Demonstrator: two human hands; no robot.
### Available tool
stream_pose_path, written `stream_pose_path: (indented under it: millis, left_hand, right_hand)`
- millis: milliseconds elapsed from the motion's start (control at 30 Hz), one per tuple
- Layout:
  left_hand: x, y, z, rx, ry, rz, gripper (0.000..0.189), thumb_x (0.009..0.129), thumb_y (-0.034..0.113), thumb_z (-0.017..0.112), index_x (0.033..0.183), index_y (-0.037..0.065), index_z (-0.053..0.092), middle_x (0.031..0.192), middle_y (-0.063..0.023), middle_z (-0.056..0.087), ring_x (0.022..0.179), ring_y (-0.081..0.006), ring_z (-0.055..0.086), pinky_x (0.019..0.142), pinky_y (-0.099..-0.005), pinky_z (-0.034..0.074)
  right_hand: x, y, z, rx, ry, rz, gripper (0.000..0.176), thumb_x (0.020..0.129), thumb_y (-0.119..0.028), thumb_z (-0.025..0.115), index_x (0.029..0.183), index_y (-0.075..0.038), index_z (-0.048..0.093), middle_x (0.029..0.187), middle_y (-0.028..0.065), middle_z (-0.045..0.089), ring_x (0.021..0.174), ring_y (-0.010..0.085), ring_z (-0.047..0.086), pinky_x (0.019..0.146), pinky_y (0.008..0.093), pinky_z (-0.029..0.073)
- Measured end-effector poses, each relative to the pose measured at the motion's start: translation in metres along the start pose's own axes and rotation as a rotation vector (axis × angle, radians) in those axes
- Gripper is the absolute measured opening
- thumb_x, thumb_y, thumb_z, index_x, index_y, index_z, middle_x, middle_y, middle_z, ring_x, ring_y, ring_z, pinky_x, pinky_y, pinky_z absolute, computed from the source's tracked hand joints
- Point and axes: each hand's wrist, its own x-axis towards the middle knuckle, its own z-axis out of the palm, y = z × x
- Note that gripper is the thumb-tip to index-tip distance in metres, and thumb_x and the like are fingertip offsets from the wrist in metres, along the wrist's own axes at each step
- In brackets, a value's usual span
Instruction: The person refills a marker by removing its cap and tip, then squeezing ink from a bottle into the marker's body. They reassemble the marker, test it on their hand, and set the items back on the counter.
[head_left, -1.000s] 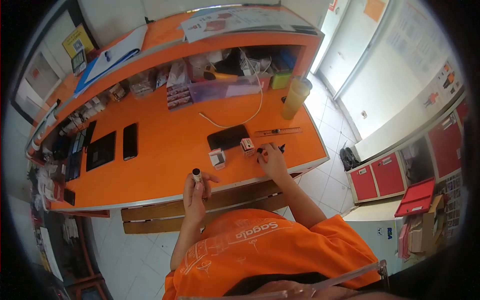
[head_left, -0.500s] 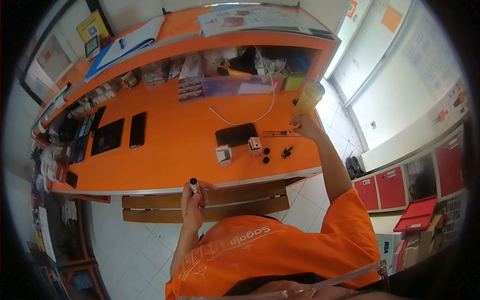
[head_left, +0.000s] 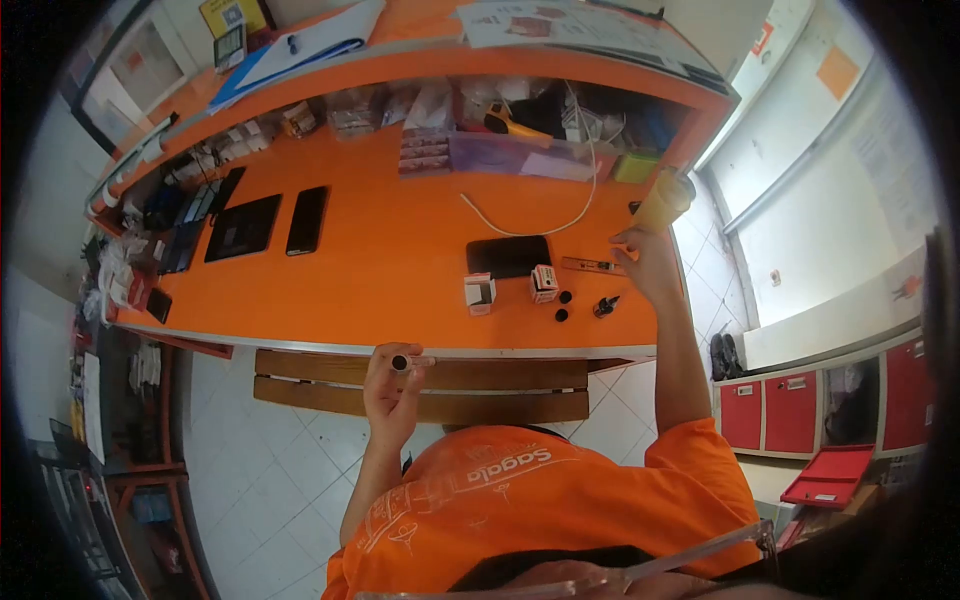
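My left hand (head_left: 388, 390), in front of the desk edge, is wrapped round a small bottle with a round black top (head_left: 400, 362). My right hand (head_left: 640, 255) is at the right side of the orange desk, fingers at the end of a slim clear-and-orange pack (head_left: 592, 265); whether it grips the pack is too small to tell. A yellowish cup (head_left: 662, 203) stands just beyond that hand. Nearer the middle are a black phone (head_left: 508, 256), an open white box (head_left: 480, 293), a red-and-white box (head_left: 543, 284), two black caps (head_left: 562, 314) and a small dark bottle (head_left: 606, 306).
A white cable (head_left: 545, 234) curves over the orange desk (head_left: 380, 270). Further left lie a tablet (head_left: 243, 229) and a dark phone (head_left: 307, 220). A purple bin (head_left: 500, 155) sits under the shelf. A wooden bench (head_left: 480, 400) stands below the front edge.
The whole view has shifted, with the desk items now further right and higher. My left hand has turned the bottle so its black top faces the camera more. My right hand remains by the slim pack.
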Motion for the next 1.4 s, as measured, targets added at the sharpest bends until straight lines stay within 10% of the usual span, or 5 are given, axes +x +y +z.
stream_pose_path:
  millis: [333,567,800,967,1400]
  left_hand:
    - [-0.01,-0.014,0.003,-0.089,-0.048,-0.088,0.013,0.082,-0.002,0.053,0.095,-0.001,0.052,0.095,-0.0092,0.049,0.081,-0.0149,0.053,0.074,-0.028,0.046]
    - [-0.006,-0.017,0.008,-0.113,-0.031,-0.019,0.012,0.082,-0.002,0.053,0.095,-0.001,0.052,0.095,-0.0088,0.048,0.079,-0.0145,0.053,0.069,-0.0255,0.046]
    - [0.007,-0.018,0.019,-0.035,-0.195,0.09,0.02,0.082,-0.001,0.053,0.102,0.001,0.053,0.092,-0.0088,0.049,0.085,-0.0161,0.052,0.07,-0.0277,0.046]
    - [0.017,-0.004,0.045,-0.005,-0.309,0.117,0.019,0.08,0.002,0.058,0.098,0.0,0.056,0.083,-0.0074,0.05,0.076,-0.0133,0.051,0.063,-0.024,0.042]
    - [0.036,0.004,0.049,0.054,-0.485,0.157,0.021,0.082,0.002,0.054,0.102,-0.002,0.054,0.088,-0.0071,0.048,0.074,-0.0121,0.048,0.06,-0.0209,0.039]
  right_hand:
    - [0.029,0.112,0.042,-0.02,-0.348,0.006,0.048,0.058,-0.01,0.076,0.101,-0.002,0.059,0.09,0.014,0.06,0.086,0.0258,0.057,0.077,0.0338,0.046]
    - [0.033,0.144,0.061,0.02,-0.397,0.032,0.032,0.064,-0.009,0.071,0.092,0.001,0.059,0.085,0.0147,0.059,0.083,0.0269,0.058,0.072,0.0337,0.045]
    - [0.003,-0.018,-0.035,0.024,-0.13,-0.164,0.018,0.07,-0.002,0.064,0.087,0.004,0.058,0.087,0.012,0.059,0.081,0.0222,0.058,0.069,0.0301,0.047]
    - [-0.055,-0.135,-0.046,-0.221,-0.125,-0.733,0.021,0.069,-0.006,0.064,0.089,-0.002,0.058,0.091,0.0075,0.057,0.088,0.0226,0.054,0.081,0.0328,0.041]
    - [-0.066,-0.173,-0.055,-0.363,-0.137,-0.94,0.02,0.071,-0.007,0.054,0.09,-0.001,0.058,0.091,0.0067,0.054,0.089,0.0218,0.052,0.084,0.0324,0.041]
